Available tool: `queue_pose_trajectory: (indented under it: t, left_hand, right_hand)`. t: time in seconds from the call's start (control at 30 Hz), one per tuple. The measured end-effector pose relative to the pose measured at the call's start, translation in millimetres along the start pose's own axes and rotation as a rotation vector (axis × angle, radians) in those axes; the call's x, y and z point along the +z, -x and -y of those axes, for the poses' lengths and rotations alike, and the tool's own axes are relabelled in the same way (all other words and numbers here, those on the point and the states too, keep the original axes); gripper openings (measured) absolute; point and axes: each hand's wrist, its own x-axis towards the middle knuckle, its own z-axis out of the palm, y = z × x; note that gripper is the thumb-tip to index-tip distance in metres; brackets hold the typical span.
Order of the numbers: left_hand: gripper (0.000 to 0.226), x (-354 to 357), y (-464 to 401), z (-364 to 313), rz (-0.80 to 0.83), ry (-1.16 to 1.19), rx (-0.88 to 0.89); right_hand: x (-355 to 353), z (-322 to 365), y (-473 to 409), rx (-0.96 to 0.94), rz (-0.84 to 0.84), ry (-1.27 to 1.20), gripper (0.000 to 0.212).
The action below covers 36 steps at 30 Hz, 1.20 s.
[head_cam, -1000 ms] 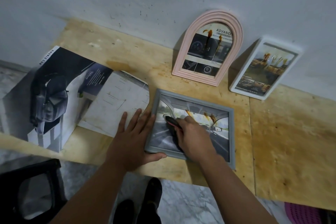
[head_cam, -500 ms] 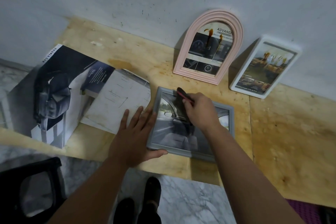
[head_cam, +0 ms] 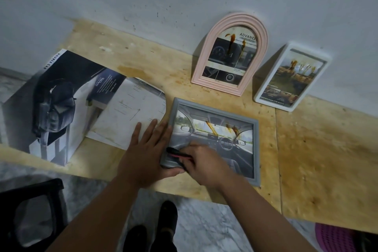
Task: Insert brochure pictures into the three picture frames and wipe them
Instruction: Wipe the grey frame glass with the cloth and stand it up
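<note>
my left hand (head_cam: 146, 155) lies flat with fingers spread against the left edge of the grey frame (head_cam: 214, 141), pinning it to the plywood table (head_cam: 319, 159), while my right hand (head_cam: 204, 162) grips a dark wiper with a red stripe (head_cam: 178, 154) at the glass's lower left corner. all three frames appear filled, the pink arched frame (head_cam: 231, 55) and white frame (head_cam: 292, 76) leaning on the wall behind. brown streaks show on every glass, so i judge the inserting done and most of the wiping left; the cut brochure (head_cam: 81, 106) lies at left.
</note>
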Motion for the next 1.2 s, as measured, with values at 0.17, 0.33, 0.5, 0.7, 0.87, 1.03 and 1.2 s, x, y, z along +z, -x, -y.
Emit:
queue_pose_trajectory:
  t: [0.17, 0.33, 0.5, 0.7, 0.87, 1.03, 1.2]
  left_hand:
    - [0.125, 0, -1, 1, 0.045, -0.003, -0.015]
    - [0.127, 0, -1, 1, 0.062, -0.015, -0.028]
    - [0.126, 0, -1, 1, 0.052, 0.002, -0.021]
    - [0.125, -3, 0, 2, 0.079, -0.008, -0.012]
    - [0.125, -1, 1, 3, 0.053, 0.001, 0.000]
    - [0.126, -1, 0, 2, 0.060, 0.024, -0.011]
    - [0.127, -1, -2, 1, 0.098, 0.018, -0.031]
  right_hand:
    - [-51, -20, -26, 0.138, -0.166, -0.233, 0.023]
    - [-42, -35, -48, 0.184, -0.346, 0.031, 0.027]
    - [-18, -30, -27, 0.176, -0.302, 0.046, 0.026]
    - [-7, -11, 16, 0.143, -0.067, 0.025, 0.023]
    - [-42, -15, 9, 0.227, 0.092, -0.005, 0.023]
    - [-66, -45, -33, 0.318, -0.385, 0.041, 0.025]
    - [-42, -58, -38, 0.331, -0.343, 0.088, 0.025]
